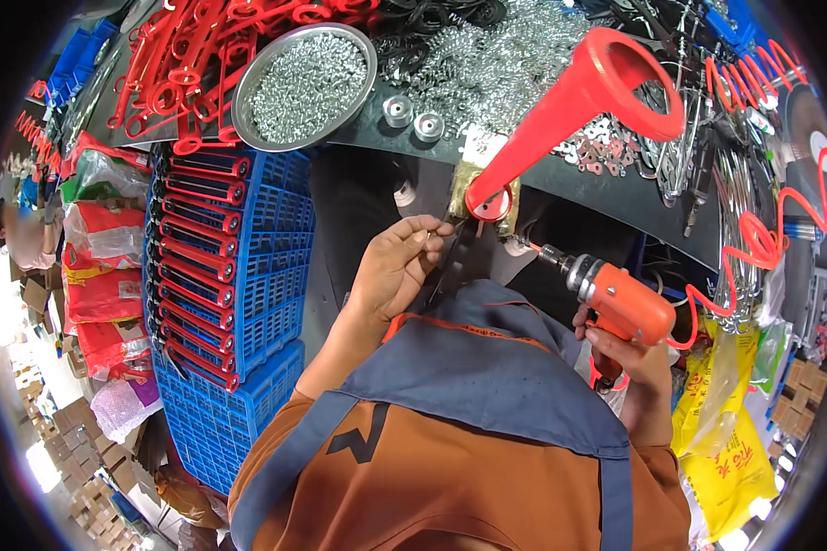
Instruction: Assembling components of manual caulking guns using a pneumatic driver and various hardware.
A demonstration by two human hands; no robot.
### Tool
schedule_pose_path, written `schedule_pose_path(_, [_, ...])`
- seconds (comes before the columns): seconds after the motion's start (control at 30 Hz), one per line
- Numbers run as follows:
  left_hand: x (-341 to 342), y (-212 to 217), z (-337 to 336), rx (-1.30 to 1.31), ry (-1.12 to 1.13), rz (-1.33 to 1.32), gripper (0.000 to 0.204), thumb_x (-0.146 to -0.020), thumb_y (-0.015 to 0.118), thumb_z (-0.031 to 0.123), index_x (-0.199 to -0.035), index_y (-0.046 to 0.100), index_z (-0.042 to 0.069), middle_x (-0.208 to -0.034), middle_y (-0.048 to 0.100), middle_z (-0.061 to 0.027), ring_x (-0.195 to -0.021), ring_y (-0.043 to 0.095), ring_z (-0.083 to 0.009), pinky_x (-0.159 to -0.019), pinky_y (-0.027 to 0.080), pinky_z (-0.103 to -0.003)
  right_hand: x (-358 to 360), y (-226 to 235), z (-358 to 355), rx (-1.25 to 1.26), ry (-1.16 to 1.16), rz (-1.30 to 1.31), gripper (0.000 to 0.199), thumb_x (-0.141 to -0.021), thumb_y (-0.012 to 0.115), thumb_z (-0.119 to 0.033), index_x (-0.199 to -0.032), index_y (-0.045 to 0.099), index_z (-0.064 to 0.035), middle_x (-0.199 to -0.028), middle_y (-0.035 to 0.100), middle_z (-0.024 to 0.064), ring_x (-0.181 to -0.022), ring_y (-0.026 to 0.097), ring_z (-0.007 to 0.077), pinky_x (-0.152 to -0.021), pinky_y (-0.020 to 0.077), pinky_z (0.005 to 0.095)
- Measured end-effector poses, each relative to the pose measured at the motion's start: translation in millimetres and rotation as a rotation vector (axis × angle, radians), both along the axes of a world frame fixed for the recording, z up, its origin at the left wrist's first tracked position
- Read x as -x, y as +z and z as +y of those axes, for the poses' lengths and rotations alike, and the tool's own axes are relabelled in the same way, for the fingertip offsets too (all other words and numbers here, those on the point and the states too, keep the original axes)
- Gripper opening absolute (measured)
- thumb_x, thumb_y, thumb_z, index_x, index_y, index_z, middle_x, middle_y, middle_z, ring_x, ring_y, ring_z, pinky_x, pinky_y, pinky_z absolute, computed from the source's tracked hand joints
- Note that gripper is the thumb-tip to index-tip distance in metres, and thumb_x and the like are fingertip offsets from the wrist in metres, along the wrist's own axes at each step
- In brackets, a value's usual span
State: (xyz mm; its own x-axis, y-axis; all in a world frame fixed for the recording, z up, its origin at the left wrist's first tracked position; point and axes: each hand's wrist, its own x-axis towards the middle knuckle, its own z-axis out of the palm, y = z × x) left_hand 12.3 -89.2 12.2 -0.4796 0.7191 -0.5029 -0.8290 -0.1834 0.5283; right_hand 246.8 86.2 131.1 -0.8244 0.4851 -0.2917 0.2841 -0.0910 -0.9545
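Red part point(548, 127) at 1 o'clock looks unfinished. Driver point(632, 303) at 3, right hand point(641, 360) clamped on it. Left hand point(395, 264) pinched together, contents unclear. Racked parts point(213, 266) at 9 look done; loose parts point(189, 57) at 10 seem left.

head: left wide fisheye, head-worn | faces steeply down | apron point(487, 376) close, workbench point(657, 219) farther off

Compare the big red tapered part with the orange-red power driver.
Shape: the red part is long, widening to a ring; the driver is pistol-shaped. 
Position: the red part sits at a brass-coloured fixture; the driver is in the right hand. 
Colour: the red part is mostly red; the driver adds a dark, metallic nose. 
Both have reddish bodies.
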Motion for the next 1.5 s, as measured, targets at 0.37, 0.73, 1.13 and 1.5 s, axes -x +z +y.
schedule_pose_path(0.37, [9, 0, -14, -0.19, -0.173, -0.01, 0.017, -0.093, 0.058, 0.013, -0.09, 0.063, -0.002, -0.067, 0.054, -0.0044, -0.055, 0.042, -0.0093, -0.052, 0.036, -0.021, 25, 20, -26, 0.165, 0.056, -0.031, 0.026, -0.076, 0.066, -0.001, -0.101, 0.059, 0.0016, -0.078, 0.064, 0.0108, -0.053, 0.055, 0.0093, -0.045, 0.0422, 0.0224])
schedule_pose_path(0.73, [2, 17, -21, -0.264, -0.235, -0.038, 0.018, -0.092, 0.059, 0.01, -0.101, 0.065, -0.005, -0.083, 0.062, -0.0066, -0.069, 0.053, -0.0087, -0.062, 0.045, -0.022, 34, 18, -41, 0.187, 0.013, -0.071, 0.029, -0.073, 0.066, -0.004, -0.101, 0.06, 0.0014, -0.077, 0.062, 0.0112, -0.053, 0.054, 0.0105, -0.048, 0.043, 0.0225])
schedule_pose_path(1.13, [-8, 17, -23, -0.18, -0.222, -0.015, 0.026, -0.095, 0.056, 0.021, -0.092, 0.063, -0.005, -0.069, 0.059, -0.0051, -0.052, 0.045, -0.0068, -0.044, 0.037, -0.02, 43, 19, -47, 0.241, 0.074, -0.145, 0.033, -0.075, 0.068, -0.005, -0.105, 0.058, 0.0018, -0.078, 0.063, 0.0127, -0.052, 0.053, 0.0103, -0.048, 0.0426, 0.0225])
schedule_pose_path(1.5, [-11, 18, -17, -0.196, -0.155, 0.046, 0.028, -0.096, 0.055, 0.023, -0.083, 0.061, 0.0, -0.065, 0.056, -0.0026, -0.05, 0.043, -0.0058, -0.046, 0.036, -0.018, 38, 21, -43, 0.233, 0.069, -0.084, 0.033, -0.075, 0.064, 0.0, -0.107, 0.057, 0.0038, -0.084, 0.063, 0.0143, -0.058, 0.058, 0.0127, -0.049, 0.047, 0.0235])
